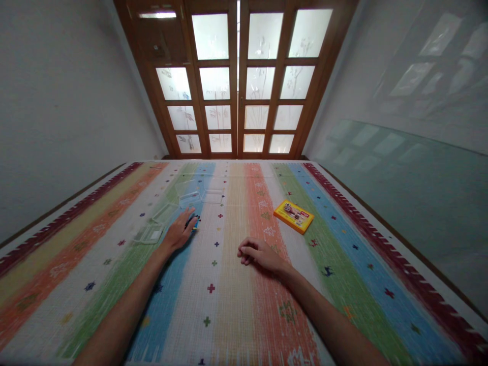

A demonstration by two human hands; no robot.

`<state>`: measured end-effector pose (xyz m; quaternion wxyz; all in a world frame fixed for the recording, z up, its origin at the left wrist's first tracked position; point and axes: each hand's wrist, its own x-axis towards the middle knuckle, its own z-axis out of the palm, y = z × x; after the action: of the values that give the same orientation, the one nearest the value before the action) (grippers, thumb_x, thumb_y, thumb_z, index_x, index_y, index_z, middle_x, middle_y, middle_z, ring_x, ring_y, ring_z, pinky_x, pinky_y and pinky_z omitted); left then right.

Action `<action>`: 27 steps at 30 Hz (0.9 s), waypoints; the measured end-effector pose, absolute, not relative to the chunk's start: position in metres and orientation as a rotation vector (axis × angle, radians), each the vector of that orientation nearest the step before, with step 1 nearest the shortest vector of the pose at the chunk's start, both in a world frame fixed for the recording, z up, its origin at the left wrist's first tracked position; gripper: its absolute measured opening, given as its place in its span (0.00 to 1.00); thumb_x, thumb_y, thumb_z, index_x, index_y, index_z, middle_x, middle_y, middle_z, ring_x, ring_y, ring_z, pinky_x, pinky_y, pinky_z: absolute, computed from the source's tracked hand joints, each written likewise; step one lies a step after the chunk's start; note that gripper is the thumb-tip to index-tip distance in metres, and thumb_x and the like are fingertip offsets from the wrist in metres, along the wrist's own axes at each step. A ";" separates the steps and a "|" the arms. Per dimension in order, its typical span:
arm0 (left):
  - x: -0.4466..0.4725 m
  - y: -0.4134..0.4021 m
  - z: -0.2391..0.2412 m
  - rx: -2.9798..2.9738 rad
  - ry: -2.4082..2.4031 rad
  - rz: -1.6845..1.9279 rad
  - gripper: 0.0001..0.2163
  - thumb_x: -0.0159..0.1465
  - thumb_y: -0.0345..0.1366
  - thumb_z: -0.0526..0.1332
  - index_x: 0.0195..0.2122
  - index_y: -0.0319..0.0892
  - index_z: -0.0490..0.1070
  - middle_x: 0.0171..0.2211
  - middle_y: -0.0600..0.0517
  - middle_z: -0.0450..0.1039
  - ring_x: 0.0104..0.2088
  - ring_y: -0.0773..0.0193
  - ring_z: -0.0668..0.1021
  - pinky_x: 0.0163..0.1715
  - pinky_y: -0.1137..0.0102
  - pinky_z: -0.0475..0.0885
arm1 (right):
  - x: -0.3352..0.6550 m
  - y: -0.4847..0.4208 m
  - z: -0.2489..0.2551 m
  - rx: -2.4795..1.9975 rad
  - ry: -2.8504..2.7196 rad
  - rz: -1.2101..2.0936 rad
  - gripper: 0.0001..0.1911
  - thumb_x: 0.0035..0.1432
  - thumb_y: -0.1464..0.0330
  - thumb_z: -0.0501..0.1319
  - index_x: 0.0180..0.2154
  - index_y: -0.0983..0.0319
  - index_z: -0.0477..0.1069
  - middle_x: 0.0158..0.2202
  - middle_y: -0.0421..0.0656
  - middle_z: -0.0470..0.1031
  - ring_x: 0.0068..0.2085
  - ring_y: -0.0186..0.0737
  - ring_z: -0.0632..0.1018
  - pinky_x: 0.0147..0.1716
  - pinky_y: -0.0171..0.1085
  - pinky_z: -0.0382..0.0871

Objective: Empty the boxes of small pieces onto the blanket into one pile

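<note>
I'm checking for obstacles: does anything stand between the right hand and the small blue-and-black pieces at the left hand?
Nothing visible stands between the right hand and the small blue-and-black pieces; only the striped, multicoloured tablecloth shows there. The left hand partly covers the pieces.

Small pieces (197, 222), blue and black with touch of yellow, bunched at left hand (178, 232), partly hidden by fingers; shapes and number too small to tell. Position: left of middle on cloth-covered worktop (236, 310), near blue-white stripe border. Whether gripped or loose, indistinct.
</note>
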<state>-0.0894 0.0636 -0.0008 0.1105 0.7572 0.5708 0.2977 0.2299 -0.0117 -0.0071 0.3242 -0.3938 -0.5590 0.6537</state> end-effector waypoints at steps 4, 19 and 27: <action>-0.081 0.072 -0.011 2.364 1.657 0.653 0.33 0.64 0.54 0.55 0.65 0.39 0.62 0.66 0.40 0.61 0.69 0.46 0.57 0.67 0.49 0.53 | 0.230 -0.012 -0.007 -1.035 -1.472 1.703 0.14 0.55 0.58 0.64 0.34 0.62 0.70 0.33 0.42 0.76 0.30 0.34 0.77 0.33 0.36 0.72; -0.093 0.073 -0.007 2.203 1.655 0.889 0.26 0.62 0.48 0.60 0.60 0.43 0.66 0.57 0.44 0.74 0.55 0.53 0.78 0.58 0.57 0.71 | 0.230 -0.013 -0.007 -1.042 -1.475 1.693 0.14 0.56 0.57 0.64 0.34 0.61 0.70 0.33 0.42 0.76 0.31 0.34 0.77 0.33 0.36 0.72; -0.100 0.060 -0.003 2.196 1.757 0.981 0.18 0.59 0.45 0.61 0.48 0.42 0.74 0.52 0.43 0.78 0.51 0.51 0.80 0.56 0.55 0.73 | 0.229 -0.013 -0.008 -1.050 -1.479 1.687 0.14 0.55 0.57 0.64 0.34 0.62 0.70 0.33 0.42 0.76 0.30 0.35 0.77 0.33 0.36 0.72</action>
<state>-0.1002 0.0596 -0.0027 0.0815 0.7347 0.5880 0.3284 0.2292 -0.0131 -0.0078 0.3263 -0.4008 -0.5643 0.6438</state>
